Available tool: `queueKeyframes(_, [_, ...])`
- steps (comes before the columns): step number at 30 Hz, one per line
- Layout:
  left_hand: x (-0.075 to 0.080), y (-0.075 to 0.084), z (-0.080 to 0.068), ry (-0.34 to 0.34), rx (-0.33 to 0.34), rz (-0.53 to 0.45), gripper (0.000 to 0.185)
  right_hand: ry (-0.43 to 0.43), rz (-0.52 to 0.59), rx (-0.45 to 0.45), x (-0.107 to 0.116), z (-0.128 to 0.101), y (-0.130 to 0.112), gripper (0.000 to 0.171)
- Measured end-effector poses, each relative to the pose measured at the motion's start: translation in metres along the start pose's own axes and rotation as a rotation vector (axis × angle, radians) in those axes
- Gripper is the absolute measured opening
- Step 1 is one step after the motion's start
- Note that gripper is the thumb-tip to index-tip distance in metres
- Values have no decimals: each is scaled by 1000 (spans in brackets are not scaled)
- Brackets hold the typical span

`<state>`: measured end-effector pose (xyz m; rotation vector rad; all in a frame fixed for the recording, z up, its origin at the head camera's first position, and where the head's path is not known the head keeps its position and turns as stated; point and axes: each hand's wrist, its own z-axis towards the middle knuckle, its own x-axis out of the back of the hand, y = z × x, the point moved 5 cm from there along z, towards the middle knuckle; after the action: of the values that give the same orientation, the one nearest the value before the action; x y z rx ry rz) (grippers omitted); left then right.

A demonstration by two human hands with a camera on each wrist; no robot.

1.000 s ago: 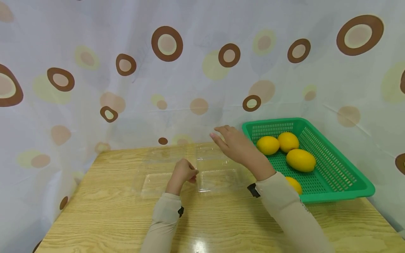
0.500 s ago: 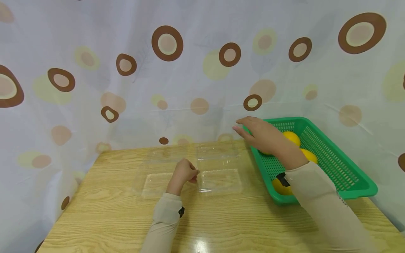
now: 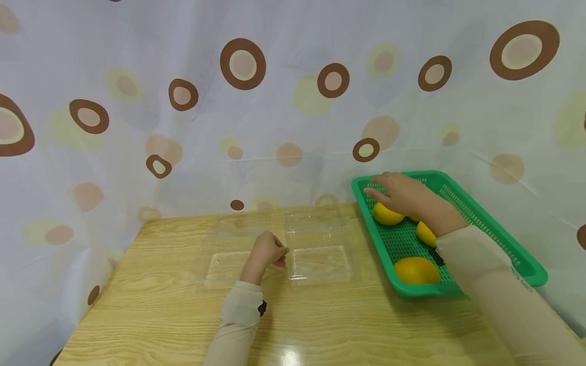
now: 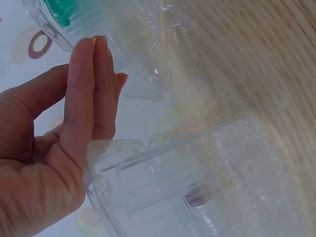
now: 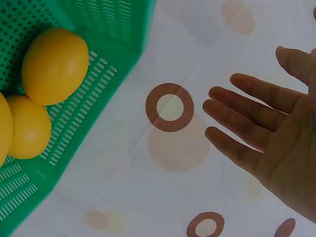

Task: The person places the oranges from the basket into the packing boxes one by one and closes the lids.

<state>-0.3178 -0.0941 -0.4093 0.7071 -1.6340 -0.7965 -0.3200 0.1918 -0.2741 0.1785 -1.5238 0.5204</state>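
Left hand (image 3: 267, 252) rests on light wooden surface (image 3: 160, 315), its grip apparently pinching the hinge edge of the clear plastic clamshell box (image 3: 319, 262) lying open, centre. Right hand (image 3: 403, 195), fingers spread & straight, hovers over the far yellow lemon (image 3: 386, 215) in green perforated plastic basket (image 3: 499, 239), w/ other lemons nearby.

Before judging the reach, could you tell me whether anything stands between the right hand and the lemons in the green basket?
Nothing visible does: the right hand hovers open directly over the far lemon inside the green basket.
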Motion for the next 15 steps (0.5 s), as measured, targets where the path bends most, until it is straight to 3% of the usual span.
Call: queueKeyframes(15, [0,-3,2,1,1,11,12,-123,-6,-24,-38,24,61,46])
